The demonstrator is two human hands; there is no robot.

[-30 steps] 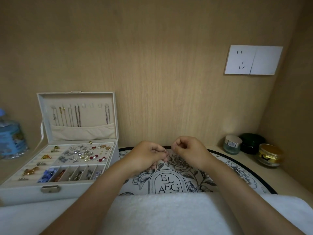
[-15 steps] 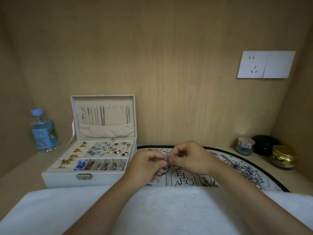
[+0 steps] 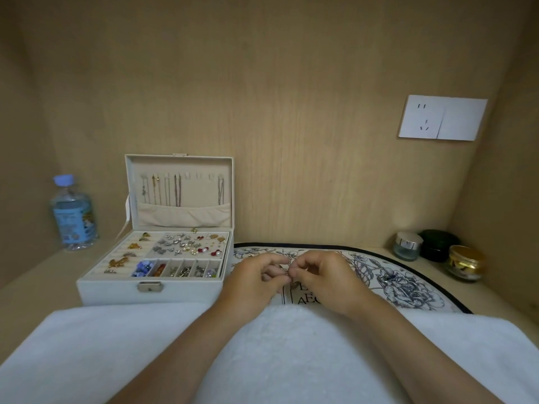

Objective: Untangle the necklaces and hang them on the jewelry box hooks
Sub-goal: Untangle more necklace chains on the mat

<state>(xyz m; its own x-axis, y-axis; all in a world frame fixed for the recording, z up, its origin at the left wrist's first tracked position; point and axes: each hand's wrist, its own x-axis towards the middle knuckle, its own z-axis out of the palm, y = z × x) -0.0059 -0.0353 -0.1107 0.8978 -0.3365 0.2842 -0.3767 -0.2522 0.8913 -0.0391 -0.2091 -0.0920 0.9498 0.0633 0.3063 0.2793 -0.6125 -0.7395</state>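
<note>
— So where's the necklace [image 3: 289,272]?
— Left grip [image 3: 256,277] and right grip [image 3: 324,276] both pinch it above the mat [image 3: 408,288], midway along the counter's back edge; the open jewelry box [image 3: 151,293] sits just left.

Dim, warm, even light; soft focus, darkened corners, wide-angle bowing at the edges.

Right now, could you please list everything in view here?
jewelry box: one, white, open, left of mat
hanging necklaces: about five, metallic, lid hooks
trinkets: many, mixed, box tray
water bottle: one, clear, blue cap, far left
floral mat: one, cream and navy, centre
towel: one, white, near edge
jars: three, silver-lidded, dark, gold-lidded, right corner
wall socket: one, white, upper right
held necklace: one, silvery, between fingertips
left hand: pinches held necklace
right hand: pinches held necklace
</note>
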